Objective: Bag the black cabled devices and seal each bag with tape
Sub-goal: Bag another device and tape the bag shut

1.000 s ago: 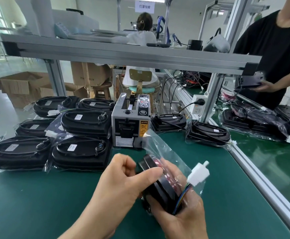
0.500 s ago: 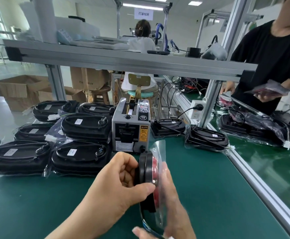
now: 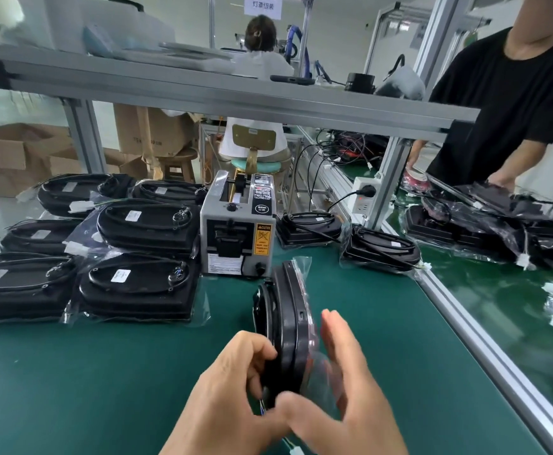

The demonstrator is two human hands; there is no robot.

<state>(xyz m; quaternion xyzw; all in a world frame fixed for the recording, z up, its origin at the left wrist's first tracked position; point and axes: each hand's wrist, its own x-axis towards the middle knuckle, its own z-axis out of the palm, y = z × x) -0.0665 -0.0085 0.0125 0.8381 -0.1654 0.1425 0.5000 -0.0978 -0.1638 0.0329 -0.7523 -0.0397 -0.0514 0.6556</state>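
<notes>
My left hand [image 3: 235, 382] grips the near end of the bagged black oval cabled device [image 3: 288, 323], on edge, pointing to 12 o'clock; right hand [image 3: 350, 399] (blurred) straight-fingered beside it at 3.

My left hand [image 3: 235, 372] grips the near end of a black device [image 3: 286, 323], with my fingers curled round it. The device is up on its thin edge over the green mat [image 3: 104, 372]. It sits in a clear bag [image 3: 303, 267] that sticks up at the far end. My right hand [image 3: 347, 389] lies against the bag side with straight fingers and looks a bit blurry. A small white plug [image 3: 296, 451] hangs below my hands. Just behind stands the grey tape machine [image 3: 235, 231]. Left of it lie bagged devices [image 3: 137, 287] in rows. A person in a black shirt [image 3: 511, 103] stands on the right.
</notes>
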